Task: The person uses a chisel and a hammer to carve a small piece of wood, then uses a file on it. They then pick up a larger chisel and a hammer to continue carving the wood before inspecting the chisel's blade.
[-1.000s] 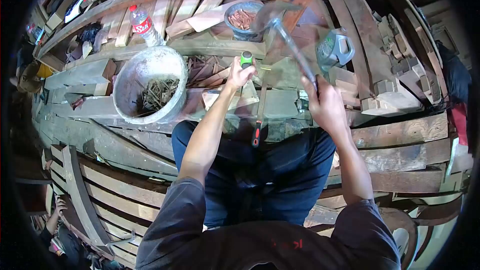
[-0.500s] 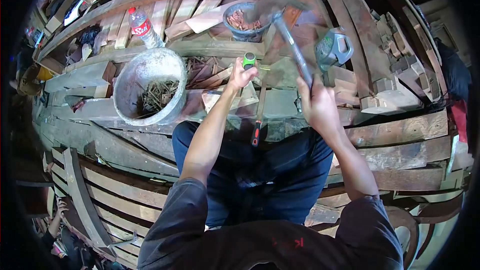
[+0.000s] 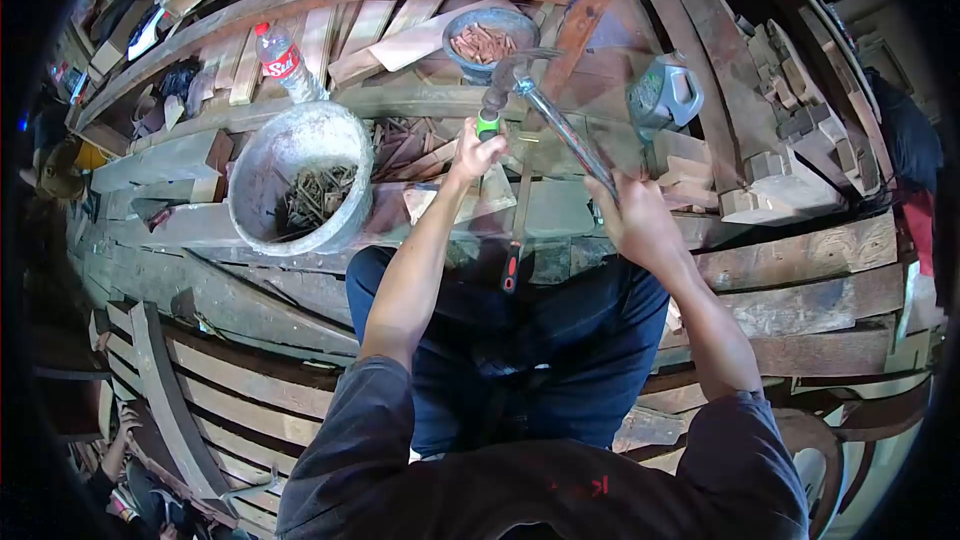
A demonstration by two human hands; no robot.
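Observation:
My left hand (image 3: pixel 478 150) is closed around a green-handled chisel (image 3: pixel 488 124), held upright over the wooden pieces; its blade is hidden below the fist. My right hand (image 3: pixel 640 218) grips the shaft of a claw hammer (image 3: pixel 560 120). The hammer's head is at the top of the chisel's handle and appears to touch it. Just below my left hand lies a pale wood block (image 3: pixel 490 195). Between my knees and the block rests a tool with a red and black handle (image 3: pixel 511 268) and a long flat shaft.
A large whitish bucket (image 3: pixel 250 200) with wood scraps stands at left, a plastic bottle (image 3: pixel 285 65) behind it. Farther back is a dark bucket (image 3: pixel 487 70) of small wooden pegs. A grey jug (image 3: pixel 665 95) and stacked wood blocks (image 3: pixel 785 185) are at right. Another person's hand (image 3: pixel 127 422) shows lower left.
The hammer's blurred head has swung down and left, from above the dark bucket's right side onto the chisel's top. My left hand has stayed in nearly the same place.

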